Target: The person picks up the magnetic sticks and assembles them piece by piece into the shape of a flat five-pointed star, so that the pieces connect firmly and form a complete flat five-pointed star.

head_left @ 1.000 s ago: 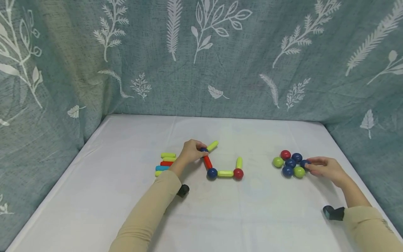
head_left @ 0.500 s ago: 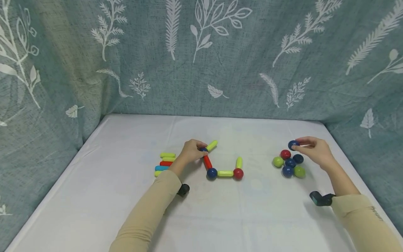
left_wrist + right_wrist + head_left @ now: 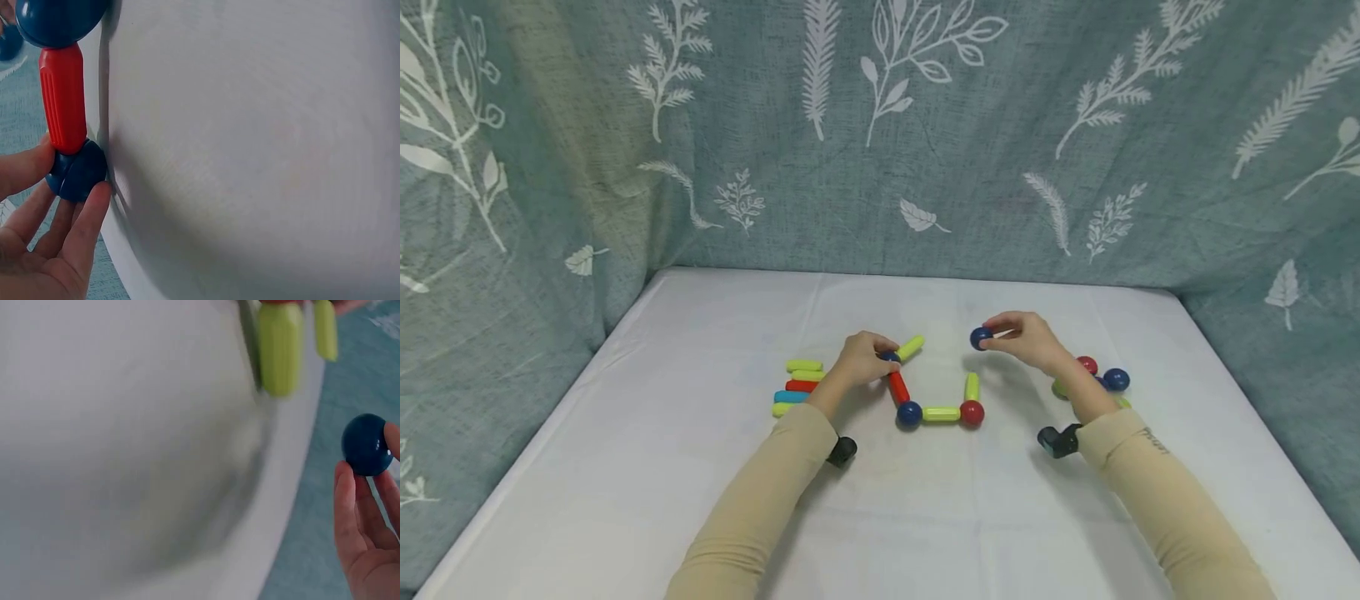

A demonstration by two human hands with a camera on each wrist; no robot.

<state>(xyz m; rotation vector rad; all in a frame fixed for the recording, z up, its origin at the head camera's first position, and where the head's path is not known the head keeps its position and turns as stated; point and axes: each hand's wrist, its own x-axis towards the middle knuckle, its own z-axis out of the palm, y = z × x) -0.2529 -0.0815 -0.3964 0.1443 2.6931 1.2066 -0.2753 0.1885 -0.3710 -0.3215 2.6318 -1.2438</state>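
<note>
My left hand point(image 3: 862, 360) pinches a dark blue ball point(image 3: 78, 170) at the far corner of a joined chain of sticks and balls. From that ball a green stick point(image 3: 911, 347) slants back to the right, and a red stick point(image 3: 62, 100) runs forward to a second blue ball point(image 3: 909, 415). Another green stick point(image 3: 941, 414) links this one to a red ball point(image 3: 972, 413), from which an upright-lying green stick point(image 3: 972, 387) points back. Raised off the table behind that stick, my right hand point(image 3: 1026, 337) holds a loose blue ball point(image 3: 367, 444) between thumb and fingers.
Left of the chain lie several loose sticks, among them a blue stick point(image 3: 791, 397) and a green stick point(image 3: 805, 365), partly behind my left forearm. At the right, a red ball point(image 3: 1087, 364) and a blue ball point(image 3: 1117, 380) belong to a cluster partly hidden by my right forearm.
My right hand has lifted a blue ball from the right-hand cluster and carried it left, to just behind the chain. The left hand has stayed on its ball.
</note>
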